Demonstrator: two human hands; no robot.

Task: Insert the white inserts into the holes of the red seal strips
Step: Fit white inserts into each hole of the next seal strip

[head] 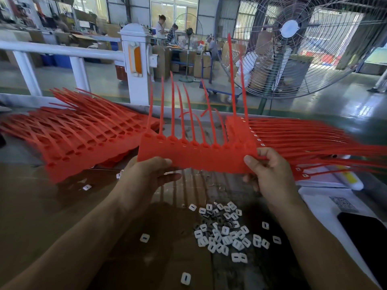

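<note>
I hold a red seal strip sheet [196, 154] above the table, its thin tails pointing up and away. My left hand [146, 174] grips its lower left edge with thumb on top and fingers beneath. My right hand [270, 174] pinches its right edge. The row of holes along the sheet's top looks empty. A heap of small white inserts [224, 229] lies on the table below the sheet, with a few strays [144, 237] around it. More red sheets are stacked at the left [79, 139] and the right [314, 139]; the right stack shows white inserts in its holes.
The brown table [52, 206] holds white papers [326, 206] and a black phone [364, 237] at the right. A white railing [62, 51] and post stand beyond the table's far edge. A large floor fan [293, 45] is behind on the right. People work in the background.
</note>
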